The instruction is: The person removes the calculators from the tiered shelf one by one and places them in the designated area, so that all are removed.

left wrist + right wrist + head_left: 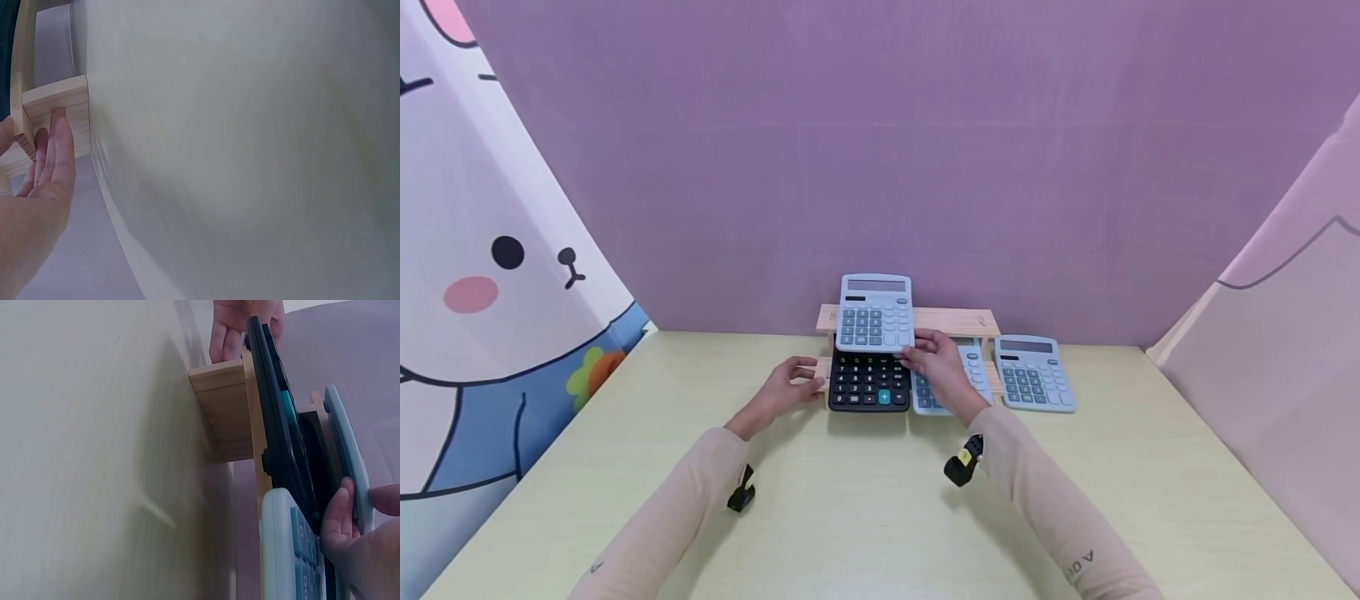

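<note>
A light blue calculator [876, 313] leans on the upper tier of a wooden stand [951, 320]. My right hand [942, 367] pinches its lower right corner, thumb on one face and fingers on the other in the right wrist view. At the stand's left end is my left hand [786, 390]; in the left wrist view its thumb and fingers lie on either side of the lower board's end [26, 140]. On the lower tier, a black calculator [868, 385] sits beside a second light blue calculator [928, 398], which my right hand partly covers.
Right of the stand, another light blue calculator [1036, 375] leans back on the pale table [865, 508]. A purple backdrop [880, 150] rises behind the stand. Printed cloth with a cartoon figure [497, 275] hangs at the left.
</note>
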### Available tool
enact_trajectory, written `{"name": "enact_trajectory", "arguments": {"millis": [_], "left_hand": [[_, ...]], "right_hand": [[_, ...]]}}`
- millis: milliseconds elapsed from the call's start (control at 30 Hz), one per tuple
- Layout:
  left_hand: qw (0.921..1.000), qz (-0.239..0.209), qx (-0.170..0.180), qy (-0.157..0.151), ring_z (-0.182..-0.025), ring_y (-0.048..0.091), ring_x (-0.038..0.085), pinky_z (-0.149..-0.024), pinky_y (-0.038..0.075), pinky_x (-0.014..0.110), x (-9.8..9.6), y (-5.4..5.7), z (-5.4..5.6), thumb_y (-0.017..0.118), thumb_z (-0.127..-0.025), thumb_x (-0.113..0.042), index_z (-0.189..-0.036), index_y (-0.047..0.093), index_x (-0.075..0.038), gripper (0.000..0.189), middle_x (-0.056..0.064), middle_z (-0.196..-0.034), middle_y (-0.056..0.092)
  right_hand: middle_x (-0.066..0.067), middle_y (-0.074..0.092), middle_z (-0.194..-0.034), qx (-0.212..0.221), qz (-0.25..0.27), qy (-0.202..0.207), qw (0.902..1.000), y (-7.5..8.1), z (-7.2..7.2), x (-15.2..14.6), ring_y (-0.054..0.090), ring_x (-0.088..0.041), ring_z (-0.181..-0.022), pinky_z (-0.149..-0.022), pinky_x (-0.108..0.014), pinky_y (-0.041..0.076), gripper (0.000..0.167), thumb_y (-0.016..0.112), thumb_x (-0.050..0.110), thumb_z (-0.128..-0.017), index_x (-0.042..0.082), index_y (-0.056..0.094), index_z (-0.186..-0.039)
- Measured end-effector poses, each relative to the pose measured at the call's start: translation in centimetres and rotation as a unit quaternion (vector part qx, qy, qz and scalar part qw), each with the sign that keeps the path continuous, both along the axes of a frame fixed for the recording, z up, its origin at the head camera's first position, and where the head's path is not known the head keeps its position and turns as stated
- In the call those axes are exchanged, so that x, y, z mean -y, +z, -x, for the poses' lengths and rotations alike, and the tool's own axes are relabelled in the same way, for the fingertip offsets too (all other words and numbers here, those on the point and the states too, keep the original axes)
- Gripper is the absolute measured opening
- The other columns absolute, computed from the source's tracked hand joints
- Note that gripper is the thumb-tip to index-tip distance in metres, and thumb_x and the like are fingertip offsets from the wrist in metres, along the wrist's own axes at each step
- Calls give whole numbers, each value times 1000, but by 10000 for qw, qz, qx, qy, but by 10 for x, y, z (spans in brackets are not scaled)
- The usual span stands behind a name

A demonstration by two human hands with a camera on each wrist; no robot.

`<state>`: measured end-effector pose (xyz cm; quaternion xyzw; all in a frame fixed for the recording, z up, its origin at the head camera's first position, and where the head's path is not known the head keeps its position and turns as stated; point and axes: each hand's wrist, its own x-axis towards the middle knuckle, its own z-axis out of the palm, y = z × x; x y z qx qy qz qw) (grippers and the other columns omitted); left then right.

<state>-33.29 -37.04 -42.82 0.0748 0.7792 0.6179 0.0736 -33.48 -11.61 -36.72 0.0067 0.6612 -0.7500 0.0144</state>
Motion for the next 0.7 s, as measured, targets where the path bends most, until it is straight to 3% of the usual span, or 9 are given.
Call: {"name": "enact_trajectory", "arguments": {"millis": [200,700], "left_hand": [[10000,-54,-4,9,-93,64,32,-86,56,35,0,0,0,56,-89,-5,-133,32,8,51,28,-119,46],[10000,1,-42,29,-92,64,32,-85,57,34,0,0,-1,56,-89,-5,-132,32,8,50,29,-119,47]], "right_hand": [[-12,53,-102,77,178,-110,9998,0,0,1,60,-11,-78,-83,-24,57,41,54,-9,-85,-3,42,-124],[-12,54,-104,268,388,-161,9988,3,-6,3,60,-13,-79,-81,-22,56,40,53,-10,-85,0,42,-123]]}}
